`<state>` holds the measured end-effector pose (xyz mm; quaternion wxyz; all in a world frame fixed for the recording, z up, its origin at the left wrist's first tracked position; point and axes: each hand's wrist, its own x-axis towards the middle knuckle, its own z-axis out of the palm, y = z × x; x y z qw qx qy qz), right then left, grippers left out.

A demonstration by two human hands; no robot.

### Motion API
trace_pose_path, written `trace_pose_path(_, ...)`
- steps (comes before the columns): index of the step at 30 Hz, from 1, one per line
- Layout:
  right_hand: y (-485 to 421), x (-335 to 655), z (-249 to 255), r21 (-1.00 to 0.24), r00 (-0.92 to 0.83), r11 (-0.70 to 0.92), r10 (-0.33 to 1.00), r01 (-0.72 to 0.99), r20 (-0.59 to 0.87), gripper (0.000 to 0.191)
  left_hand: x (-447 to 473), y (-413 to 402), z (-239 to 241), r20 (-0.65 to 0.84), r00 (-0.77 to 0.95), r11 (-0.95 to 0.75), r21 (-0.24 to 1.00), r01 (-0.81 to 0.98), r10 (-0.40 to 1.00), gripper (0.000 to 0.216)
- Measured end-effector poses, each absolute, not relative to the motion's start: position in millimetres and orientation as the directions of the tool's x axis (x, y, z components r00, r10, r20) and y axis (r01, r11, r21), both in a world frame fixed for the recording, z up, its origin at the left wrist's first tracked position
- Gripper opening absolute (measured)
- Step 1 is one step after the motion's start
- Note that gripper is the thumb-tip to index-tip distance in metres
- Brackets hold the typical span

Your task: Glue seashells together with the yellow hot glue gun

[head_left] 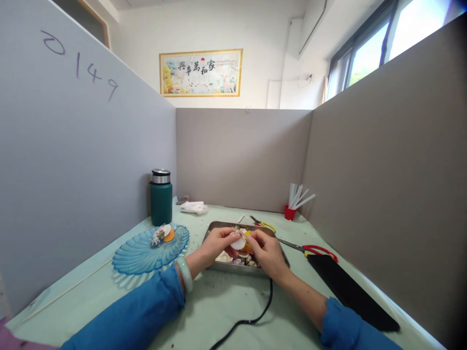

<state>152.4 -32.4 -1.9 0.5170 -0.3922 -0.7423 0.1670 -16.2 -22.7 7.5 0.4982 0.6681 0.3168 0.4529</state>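
Note:
Over the metal tray, my left hand is closed, with a white seashell pinched between thumb and fingers. Right beside it, my right hand has its fingertips pressed together near the shell's edge. A yellow shell-like piece shows between both hands; whether it is held or lies in the tray, I cannot tell. Beneath my hands the tray holds a mix of small shells, partly hidden. To the left, a blue scalloped plate carries a small cluster of shells, with white and orange ones among them.
A green bottle stands behind the plate. Scissors with red and yellow handles lie right of the tray, near a black flat strip. Small yellow-handled scissors, a red cup of white sticks and a black cable are around.

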Motion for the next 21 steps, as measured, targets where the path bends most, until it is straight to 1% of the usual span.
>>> trace_pose_path(7, -30.2, 152.7, -1.0, -0.661, -0.158, 0.637, 0.756, 0.397, 0.635, 0.028, -15.4, -22.5, 7.2, 0.286, 0.379, -0.293, 0.955, -0.041, 0.88, 0.037)
trace_pose_path(11, -31.2, 151.2, -0.4, -0.667, -0.176, 0.635, 0.762, 0.389, 0.623, 0.028, -15.1, -23.7, 8.6, 0.298, 0.348, -0.285, 0.954, -0.089, 0.889, 0.037)
trace_pose_path(13, -32.5, 150.2, -0.5, -0.636, -0.194, 0.641, 0.754, 0.43, 0.628, 0.026, -15.2, -24.8, 9.6, 0.313, 0.351, -0.288, 0.95, -0.123, 0.882, 0.036)
trace_pose_path(17, -34.7, 149.3, -1.1, -0.513, -0.216, 0.665, 0.7, 0.543, 0.68, 0.027, -15.2, -27.2, 11.1, 0.333, 0.397, -0.295, 0.943, -0.156, 0.855, 0.036)
trace_pose_path(19, -35.0, 149.3, -1.3, -0.484, -0.21, 0.67, 0.682, 0.563, 0.7, 0.027, -15.0, -27.1, 11.0, 0.335, 0.403, -0.301, 0.942, -0.146, 0.852, 0.037)
trace_pose_path(21, -34.6, 149.4, -1.7, -0.477, -0.199, 0.669, 0.676, 0.571, 0.71, 0.026, -15.0, -25.8, 10.2, 0.33, 0.372, -0.307, 0.944, -0.12, 0.868, 0.037)
